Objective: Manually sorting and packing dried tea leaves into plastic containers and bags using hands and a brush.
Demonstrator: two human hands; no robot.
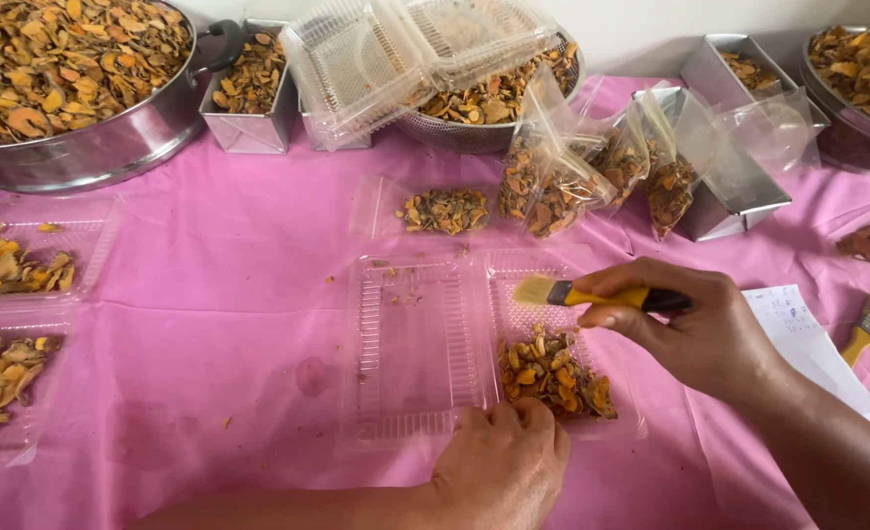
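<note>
Right hand (695, 329): I see fingers clamped on a yellow-handled brush (592, 294), centre right.
Left hand (502, 461): fingers together, pressing the open clear clamshell tray (420, 353) (bottom centre).
Dried orange slices (553, 371): heaped in the tray's right half.

An opened clamshell tray (420, 344) is set at the table's (209, 294) middle with dried slices (556, 375) heaped in its right half, filled bags (592, 172) are stood behind it, two filled trays (23, 324) are laid at far left, and a large pan (72, 79) is placed at back left.
</note>
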